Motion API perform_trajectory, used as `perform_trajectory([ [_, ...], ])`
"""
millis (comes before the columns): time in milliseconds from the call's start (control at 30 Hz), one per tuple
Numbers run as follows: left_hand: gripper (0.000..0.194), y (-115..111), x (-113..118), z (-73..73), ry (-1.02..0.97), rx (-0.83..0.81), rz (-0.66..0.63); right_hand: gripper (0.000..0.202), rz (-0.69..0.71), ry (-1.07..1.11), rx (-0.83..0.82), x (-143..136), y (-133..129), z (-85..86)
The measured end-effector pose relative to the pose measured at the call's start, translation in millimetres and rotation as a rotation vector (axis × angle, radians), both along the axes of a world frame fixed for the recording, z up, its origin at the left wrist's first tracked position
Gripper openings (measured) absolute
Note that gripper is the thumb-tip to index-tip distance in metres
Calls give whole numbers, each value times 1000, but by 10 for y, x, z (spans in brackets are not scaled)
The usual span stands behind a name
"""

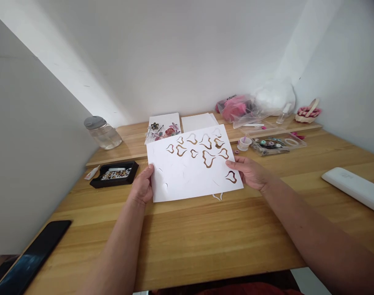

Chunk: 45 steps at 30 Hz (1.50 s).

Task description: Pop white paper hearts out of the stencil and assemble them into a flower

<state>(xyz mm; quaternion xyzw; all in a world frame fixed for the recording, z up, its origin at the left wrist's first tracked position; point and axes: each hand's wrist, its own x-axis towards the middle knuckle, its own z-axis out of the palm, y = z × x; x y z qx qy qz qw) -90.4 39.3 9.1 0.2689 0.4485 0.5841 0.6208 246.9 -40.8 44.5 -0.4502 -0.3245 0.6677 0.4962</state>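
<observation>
There's the cut paper sheet (177,180), spanning the middle — left grip (143,184) pinching its left edge, right grip (250,171) pinching its right — over the worktop (217,237).

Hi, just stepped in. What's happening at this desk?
A person is holding up a white sheet of paper with both hands, the left hand on one short edge and the right hand on the other. Curvy outlines are cut through it, mostly in its upper right part, and the wooden desk shows through several. A thin white paper piece shows just below its lower edge.
</observation>
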Motion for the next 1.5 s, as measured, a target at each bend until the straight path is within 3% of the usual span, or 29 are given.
perform_trajectory([
  [333, 13, 5, -21, -31, 50, 30, -27, 14, 70, 89, -40, -18, -20, -5],
  [833, 18, 1, -4, -26, 59, 30, -48, 13, 71, 146, 6, -30, -31, -16],
  [967, 17, 2, -10, -23, 56, 25, -18, 22, 68, 114, 13, -23, -29, 7],
  [1100, 13, 1, 0, -10, 17, 31, 20, 31, 28, 53, 62, -32, -2, 16],
  [1300, 11, -13, 38, -7, -16, 63, 36, 38, -166, -191, 293, -72, 23, 12],
  [1500, 14, -20, 42, 0, 25, 55, 3, 28, -141, -14, 117, -46, 37, -8],
])
